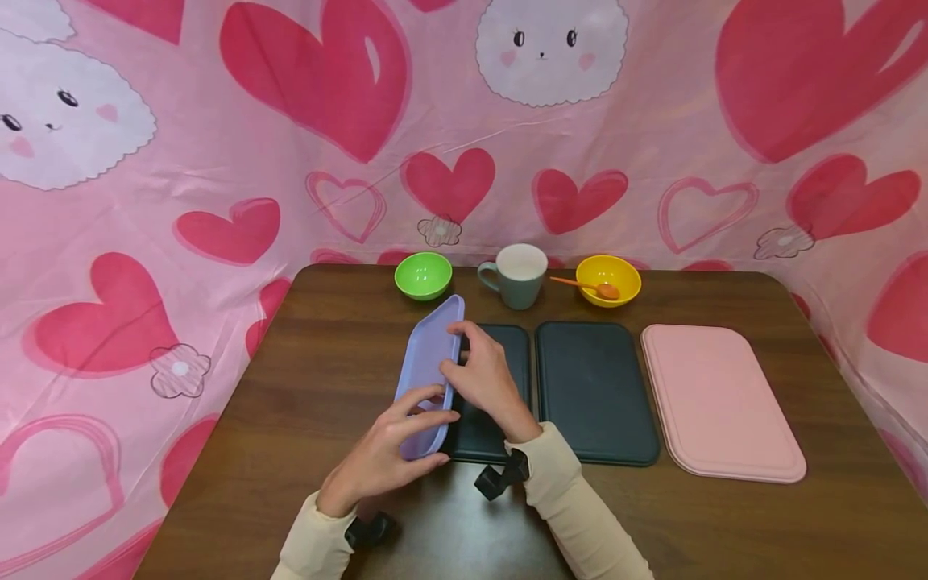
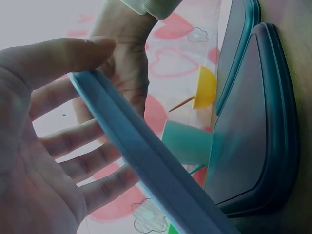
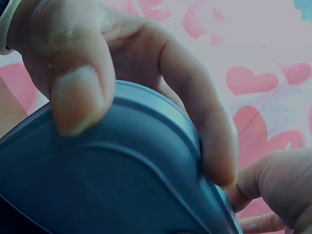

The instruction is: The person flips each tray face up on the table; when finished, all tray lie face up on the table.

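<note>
Head: lilac tray (image 1: pixel 426 350) tilted up on edge, at the left side of the left dark board (image 1: pixel 478 431); left hand (image 1: pixel 387 447) and right hand (image 1: pixel 487 374) both hold it.
Left wrist: thumb on tray rim, fingers spread apart.
Right wrist: thumb and fingers clamped on rim.

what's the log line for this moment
left hand: holds purple tray | right hand: pinches purple tray | purple tray: tilted

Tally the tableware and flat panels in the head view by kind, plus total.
Bowls: 2 (green bowl, yellow bowl)
Mugs: 1 (grey-green mug)
Spoons: 1 (orange spoon)
Flat panels: 4 (purple panel, left dark panel, right dark panel, pink panel)
Total: 8
</note>
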